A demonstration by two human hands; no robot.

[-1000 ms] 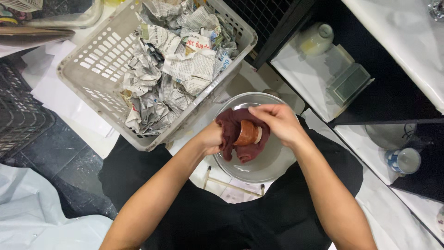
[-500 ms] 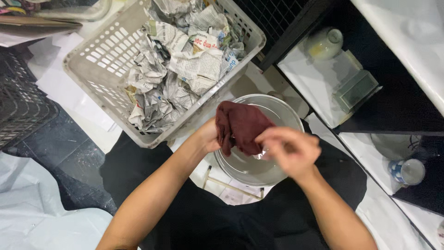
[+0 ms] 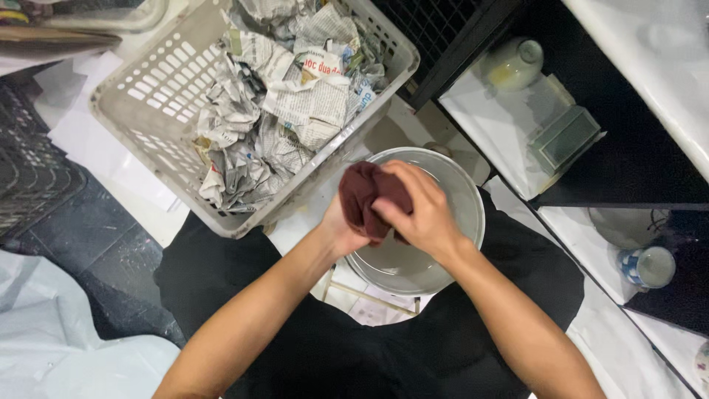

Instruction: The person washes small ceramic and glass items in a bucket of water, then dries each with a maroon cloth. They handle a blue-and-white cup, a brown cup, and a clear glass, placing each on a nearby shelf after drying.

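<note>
Dark floor holds a slotted plastic basket [image 3: 159,89] of crumpled newspaper [image 3: 284,111]; over a round metal bowl [image 3: 461,210], both hands [image 3: 417,214] clench a soft maroon cloth [image 3: 365,196], left hand [image 3: 336,229] beneath.

Printed matter: crumpled newspaper sheets [image 3: 284,111], grey-white with black print and small red and blue patches, fill the right half of the pale slotted plastic basket [image 3: 159,96], reaching its far right corner. One flat rectangular package [image 3: 565,139], clear-wrapped with a dark greenish face and pale border, lies tilted on the white shelf liner [image 3: 484,125], near its right edge. No screens or signs are visible.
</note>
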